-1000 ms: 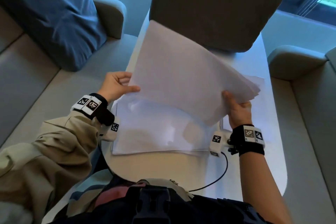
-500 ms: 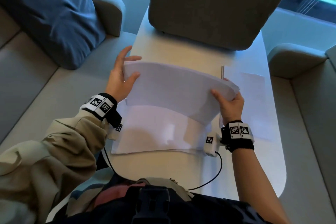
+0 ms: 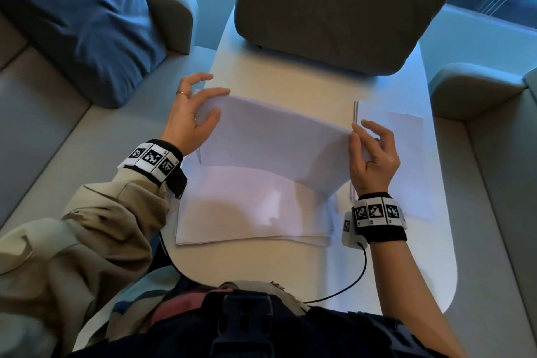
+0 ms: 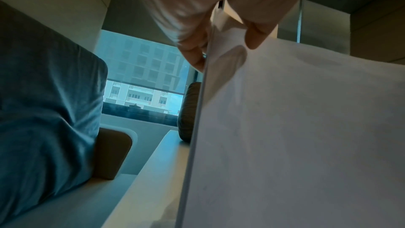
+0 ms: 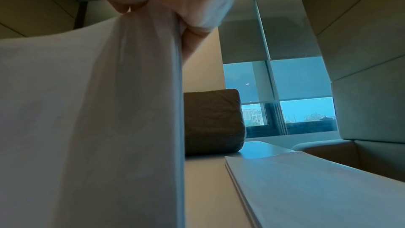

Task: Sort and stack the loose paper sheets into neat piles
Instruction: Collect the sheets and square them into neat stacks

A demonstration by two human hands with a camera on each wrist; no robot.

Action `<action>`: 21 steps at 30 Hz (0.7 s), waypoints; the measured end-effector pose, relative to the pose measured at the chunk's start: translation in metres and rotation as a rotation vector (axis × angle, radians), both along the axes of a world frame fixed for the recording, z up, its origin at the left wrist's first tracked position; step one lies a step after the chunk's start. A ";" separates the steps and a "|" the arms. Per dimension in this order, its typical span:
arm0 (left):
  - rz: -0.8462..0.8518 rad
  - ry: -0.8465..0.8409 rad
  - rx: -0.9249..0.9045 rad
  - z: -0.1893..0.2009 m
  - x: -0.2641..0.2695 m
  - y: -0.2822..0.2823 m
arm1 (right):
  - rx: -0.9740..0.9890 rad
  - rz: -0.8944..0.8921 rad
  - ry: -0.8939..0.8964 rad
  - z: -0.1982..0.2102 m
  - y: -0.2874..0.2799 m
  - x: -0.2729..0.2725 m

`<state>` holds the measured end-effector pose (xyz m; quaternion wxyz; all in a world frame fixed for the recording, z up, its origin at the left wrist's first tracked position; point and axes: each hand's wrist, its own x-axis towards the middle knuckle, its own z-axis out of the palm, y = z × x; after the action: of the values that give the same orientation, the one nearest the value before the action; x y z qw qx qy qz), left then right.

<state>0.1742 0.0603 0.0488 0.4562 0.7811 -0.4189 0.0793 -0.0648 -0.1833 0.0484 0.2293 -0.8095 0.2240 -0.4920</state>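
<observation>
The white tabletop point(image 3: 290, 264) runs away from the person toward a grey cushion point(image 3: 343, 6) at its far end, with a blue cushion point(image 3: 78, 17) on the seat to the left. Since a second ago the held bundle of sheets point(image 3: 279, 139) has swung from a slanted, fanned tilt to standing on its long lower edge, so the ragged right-hand corners have closed up into one edge; that suggests the person is jogging the sheets square before laying them down, and the stacking itself is not yet done. The bundle now stands nearly upright over the far part of the flat pile point(image 3: 252, 212) near the person, its long axis running left to right across the tabletop and its face turned toward the person, slightly bowed. A second flat pile point(image 3: 412, 168) lies to the right, just beside the right hand. The left hand point(image 3: 189, 122) clasps the bundle's left edge, thumb on the near face and fingers point(image 3: 197, 78) spread behind. The right hand point(image 3: 374, 154) pinches the right edge between thumb and fingers.
</observation>
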 end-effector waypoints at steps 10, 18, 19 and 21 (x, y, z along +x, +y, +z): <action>0.184 0.513 -0.106 -0.007 -0.002 -0.007 | 0.719 0.033 0.079 0.020 0.002 0.003; 0.093 0.689 -0.169 0.002 -0.011 -0.008 | 0.540 0.153 0.040 0.021 -0.010 -0.001; 0.088 0.706 -0.174 0.001 -0.011 -0.007 | 0.523 0.157 0.059 0.019 -0.013 -0.004; 0.090 0.723 -0.187 -0.001 -0.011 -0.007 | 0.496 0.155 0.109 0.016 -0.020 -0.008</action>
<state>0.1628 0.0532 0.0476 0.6402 0.7311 -0.1871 -0.1437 -0.0725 -0.2034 0.0640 0.4453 -0.7686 0.2868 -0.3588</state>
